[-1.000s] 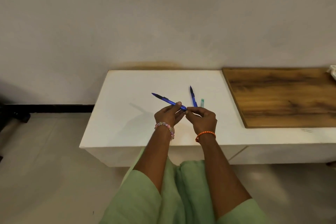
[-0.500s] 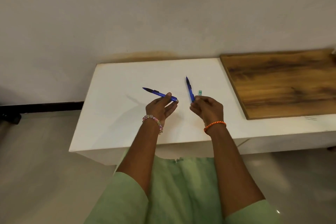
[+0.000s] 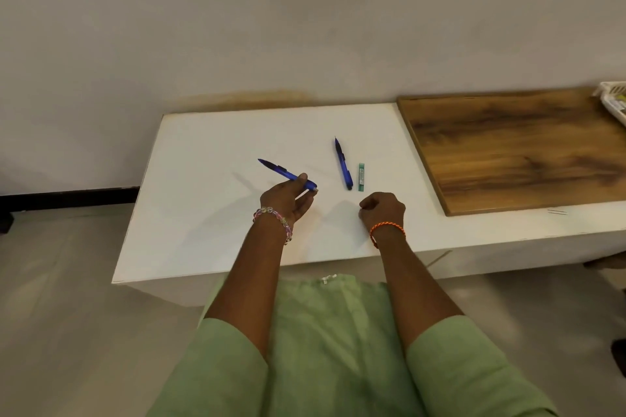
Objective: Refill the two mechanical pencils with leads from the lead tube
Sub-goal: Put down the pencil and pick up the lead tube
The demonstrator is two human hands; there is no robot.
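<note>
Right hand (image 3: 382, 211) has drawn back — lead tube (image 3: 361, 177) now uncovered.

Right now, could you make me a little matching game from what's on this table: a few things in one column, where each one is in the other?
Things:
1. first blue pencil
2. second blue pencil
3. green lead tube
4. wooden board

Places:
A. lying on the white table, just right of a pencil
B. held in the left hand
C. covering the table's right part
D. lying on the table, tip pointing away from the person

Pairs: 1-B, 2-D, 3-A, 4-C
</note>
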